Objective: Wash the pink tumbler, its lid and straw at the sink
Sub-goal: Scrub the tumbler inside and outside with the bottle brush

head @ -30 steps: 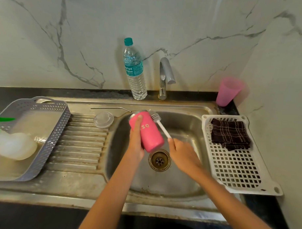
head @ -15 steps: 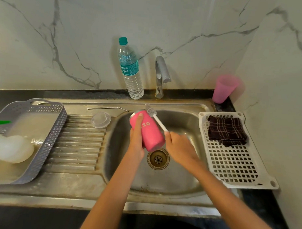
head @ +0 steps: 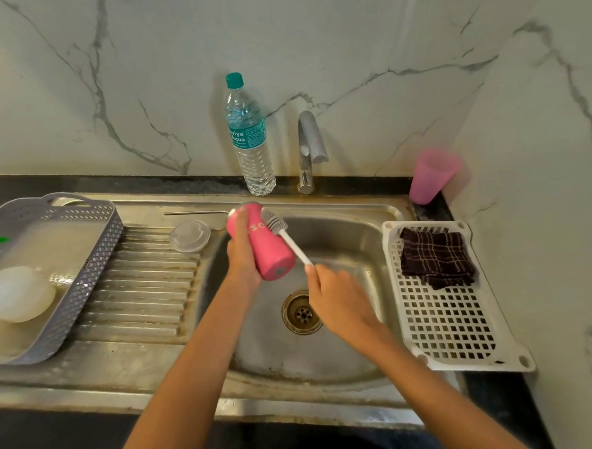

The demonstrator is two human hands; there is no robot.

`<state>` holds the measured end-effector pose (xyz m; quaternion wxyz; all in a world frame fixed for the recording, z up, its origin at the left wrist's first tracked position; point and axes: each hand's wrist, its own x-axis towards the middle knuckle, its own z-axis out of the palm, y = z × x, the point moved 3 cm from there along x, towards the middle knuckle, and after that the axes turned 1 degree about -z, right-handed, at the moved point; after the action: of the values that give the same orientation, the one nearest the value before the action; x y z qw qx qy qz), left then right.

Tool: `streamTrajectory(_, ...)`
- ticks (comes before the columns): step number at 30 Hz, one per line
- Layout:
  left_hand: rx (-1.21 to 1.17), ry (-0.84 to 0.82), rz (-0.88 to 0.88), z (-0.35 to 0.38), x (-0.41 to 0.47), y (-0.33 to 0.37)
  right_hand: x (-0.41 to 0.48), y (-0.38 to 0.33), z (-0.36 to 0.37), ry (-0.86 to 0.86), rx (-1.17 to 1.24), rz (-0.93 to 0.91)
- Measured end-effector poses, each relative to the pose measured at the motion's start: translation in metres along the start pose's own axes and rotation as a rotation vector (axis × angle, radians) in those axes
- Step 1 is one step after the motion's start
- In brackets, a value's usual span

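From the head camera, we're looking down into a steel sink [head: 371,227] set against a marble wall. The left hand [head: 241,256] is wrapped around the pink tumbler [head: 265,248], holding it tilted over the basin's back left corner, base toward the camera and mouth pointing away toward the back rim. The right hand [head: 339,301] is closed on the white handle of a bottle brush [head: 287,235], and the grey bristle head lies against the tumbler's upper right side, near its mouth. Below the right hand sits the drain [head: 301,312], in the middle of the basin floor.

Over on the ribbed draining board, the clear lid [head: 190,235] lies flat at the board's back right corner, just beside the basin edge. The metal straw [head: 196,213] lies behind it along the sink's back rim, its right end reaching the tumbler.

At the left edge stands a grey perforated basket [head: 95,271] with a whitish, blurred object inside that I cannot identify. On the right edge of the sink rests a white grid tray [head: 452,330] with a dark checked cloth [head: 436,257] folded at its far end. Behind the back rim: a water bottle [head: 249,138] upright, the tap [head: 309,151] just right of it, and a pink cup [head: 430,175] in the back right corner, mouth down.
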<state>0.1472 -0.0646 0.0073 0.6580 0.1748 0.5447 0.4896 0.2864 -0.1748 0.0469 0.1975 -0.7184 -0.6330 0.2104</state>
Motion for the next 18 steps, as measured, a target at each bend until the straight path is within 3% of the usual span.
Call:
streamTrajectory(6, 0.24, -0.105, -0.033, 0.009, -0.009, -0.016, 0.026, 0.002, -0.017, 0.041, 0.037, 0.066)
streamTrajectory(10, 0.082, -0.029, -0.032, 0.002, 0.003, 0.001, -0.006, 0.003, -0.001, -0.006, 0.007, -0.007)
streamTrajectory(16, 0.235, -0.083, -0.057, 0.005, -0.009, -0.019, 0.016, 0.012, -0.005, 0.022, 0.059, 0.102)
streamTrajectory(18, 0.171, -0.064, -0.054, 0.006, -0.007, -0.016, 0.011, 0.009, -0.002, 0.006, 0.053, 0.097)
